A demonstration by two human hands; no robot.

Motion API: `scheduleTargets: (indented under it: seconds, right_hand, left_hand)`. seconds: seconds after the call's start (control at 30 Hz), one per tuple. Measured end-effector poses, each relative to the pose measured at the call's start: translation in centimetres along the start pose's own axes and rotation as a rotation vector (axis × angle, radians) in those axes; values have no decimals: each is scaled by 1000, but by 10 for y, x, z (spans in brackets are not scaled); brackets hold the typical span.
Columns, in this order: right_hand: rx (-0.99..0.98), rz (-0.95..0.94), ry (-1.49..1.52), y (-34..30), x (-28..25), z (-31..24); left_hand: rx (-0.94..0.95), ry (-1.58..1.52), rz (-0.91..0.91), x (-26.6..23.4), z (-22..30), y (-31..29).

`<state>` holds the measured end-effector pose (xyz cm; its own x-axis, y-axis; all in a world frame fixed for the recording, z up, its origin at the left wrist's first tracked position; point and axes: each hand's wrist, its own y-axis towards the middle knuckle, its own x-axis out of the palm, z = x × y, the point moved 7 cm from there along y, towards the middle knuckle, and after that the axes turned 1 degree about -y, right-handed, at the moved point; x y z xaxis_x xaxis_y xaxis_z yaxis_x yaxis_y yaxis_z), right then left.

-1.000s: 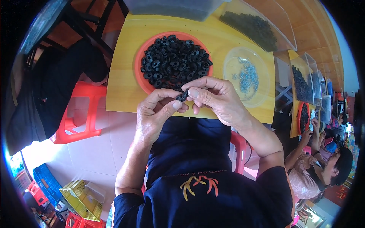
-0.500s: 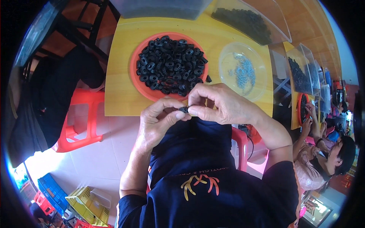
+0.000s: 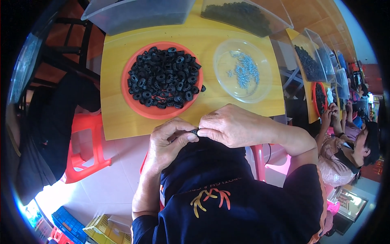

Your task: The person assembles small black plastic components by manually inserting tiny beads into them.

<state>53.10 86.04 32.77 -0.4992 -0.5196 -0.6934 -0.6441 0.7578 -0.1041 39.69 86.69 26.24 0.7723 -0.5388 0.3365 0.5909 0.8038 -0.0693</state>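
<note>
Saw a big yellow counter, looking like wood. Spotted a red plastic stool past the left edge of the counter. Saw a clear box at the far side of the counter, and a second clear box to the right, with lots of dark bits inside. Found a round red tray in the middle, with a round clear dish near it on the right, not touching.

Held the two hands close together by the near edge of the counter, below the tray and dish. Curled the fingers of both. Pinched a small black piece between thumb and finger of the left hand. Pinched the same piece from the other side with the right hand, hiding most of it.

Saw a tall heap of black pieces with holes in the tray. Saw one loose black piece just beside the tray's right rim. Last, saw tiny shiny bits spread in the dish.
</note>
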Motion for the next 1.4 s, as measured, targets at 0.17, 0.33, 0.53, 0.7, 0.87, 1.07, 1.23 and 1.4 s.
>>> scheduleTargets:
  seconds: [0.17, 0.33, 0.53, 0.7, 0.87, 1.07, 1.23, 1.4]
  right_hand:
    - [73, 20, -208, -3, 9, -1]
    - [59, 66, -244, 0, 8, -1]
    - [426, -155, 560, -6, 18, 19]
    - [235, -142, 1064, -11, 47, 11]
    - [180, -5, 1318, -14, 59, 6]
    - [69, 20, 1635, -15, 69, 0]
    - [119, 84, 1691, -15, 65, -6]
    - [252, 162, 1305, -14, 16, -16]
  left_hand:
    - [13, 27, 27, -1, -6, 1]
    - [23, 45, 67, -5, -6, -1]
    - [73, 122, 51, -9, 7, -11]
    - [253, 389, 48, 0, 37, -16]
    - [291, 409, 19, 14, 43, -22]
    - [368, 767, 106, 33, 52, -25]
    - [387, 882, 88, 40, 63, -23]
    - [379, 769, 197, 36, 86, -23]
